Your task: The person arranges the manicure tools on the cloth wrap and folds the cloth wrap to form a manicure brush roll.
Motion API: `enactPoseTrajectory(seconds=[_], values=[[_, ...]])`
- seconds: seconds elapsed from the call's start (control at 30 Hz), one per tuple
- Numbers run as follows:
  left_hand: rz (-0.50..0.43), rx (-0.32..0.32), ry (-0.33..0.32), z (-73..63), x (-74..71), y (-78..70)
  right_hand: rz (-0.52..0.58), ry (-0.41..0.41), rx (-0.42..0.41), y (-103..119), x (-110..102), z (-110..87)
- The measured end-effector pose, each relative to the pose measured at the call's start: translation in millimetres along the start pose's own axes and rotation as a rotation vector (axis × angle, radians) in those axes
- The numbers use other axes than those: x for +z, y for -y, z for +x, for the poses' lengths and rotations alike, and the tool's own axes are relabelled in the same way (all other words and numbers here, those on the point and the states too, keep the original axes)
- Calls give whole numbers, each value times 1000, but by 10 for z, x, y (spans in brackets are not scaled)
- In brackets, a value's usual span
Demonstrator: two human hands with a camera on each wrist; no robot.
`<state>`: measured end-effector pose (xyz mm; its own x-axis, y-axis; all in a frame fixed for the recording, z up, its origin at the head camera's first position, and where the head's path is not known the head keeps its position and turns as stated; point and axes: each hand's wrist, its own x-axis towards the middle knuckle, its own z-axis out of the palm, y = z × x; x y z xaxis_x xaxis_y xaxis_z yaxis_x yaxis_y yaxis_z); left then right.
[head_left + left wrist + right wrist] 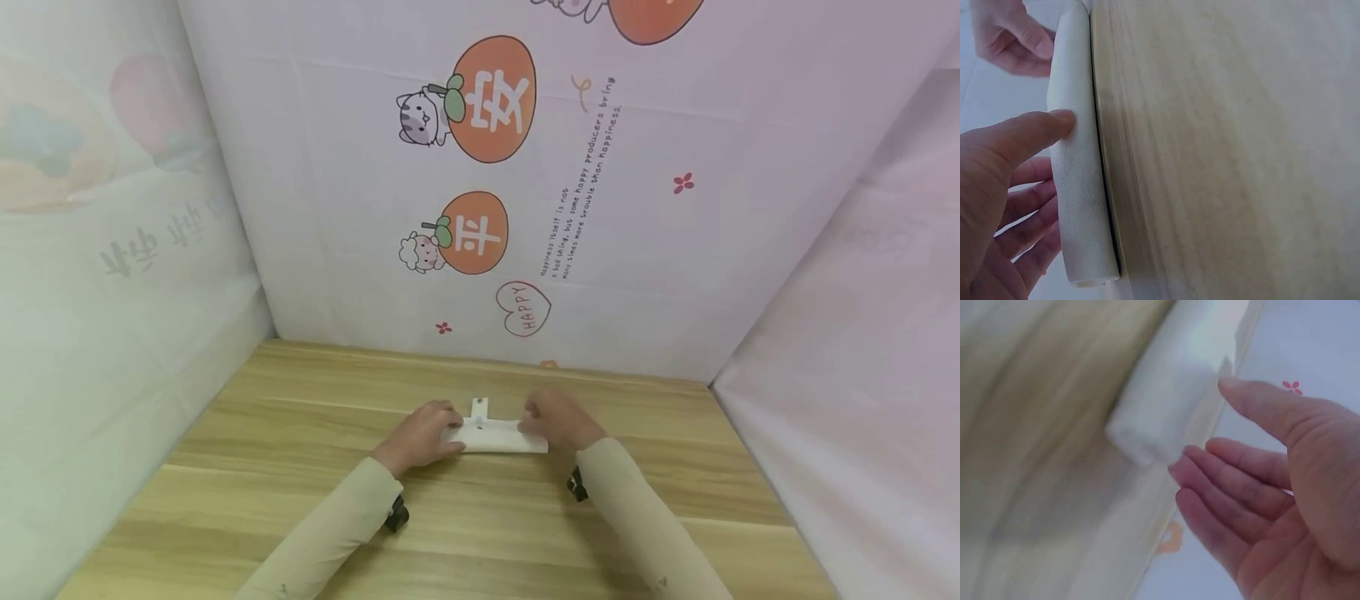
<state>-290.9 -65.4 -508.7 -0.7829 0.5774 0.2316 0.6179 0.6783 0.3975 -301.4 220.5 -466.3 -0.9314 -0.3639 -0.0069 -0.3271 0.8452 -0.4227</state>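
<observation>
A white rolled-up cloth lies lengthwise across the wooden table, with a short strap standing out from its far side. The strap bears a small dark dot that looks like a snap button. At the roll's left end my left hand holds it, thumb on top and fingers along the far side, as the left wrist view shows. My right hand is by the right end. In the right wrist view its thumb and loosely bent fingers stand apart, beside the roll and not closed round it.
The wood-grain table ends at a white printed cloth backdrop just beyond the hands. White cloth walls hang on the left and right. A dark wrist device shows under the left sleeve, another under the right.
</observation>
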Motion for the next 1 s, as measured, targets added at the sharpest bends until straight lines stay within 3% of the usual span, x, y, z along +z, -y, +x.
enactPoseTrajectory(seconds=[0.23, 0.47, 0.77, 1.0], values=[[-69, -44, 46, 32, 17, 24, -62, 43, -99, 270, 114, 332], [-71, -34, 47, 36, 19, 23, -7, 11, -135, 373, 316, 558], [-60, -25, 43, 21, 40, 60, 11, -32, -158, 405, 402, 570], [-50, -9, 18, 25, 48, 83, 25, -121, -263, 394, 318, 466]])
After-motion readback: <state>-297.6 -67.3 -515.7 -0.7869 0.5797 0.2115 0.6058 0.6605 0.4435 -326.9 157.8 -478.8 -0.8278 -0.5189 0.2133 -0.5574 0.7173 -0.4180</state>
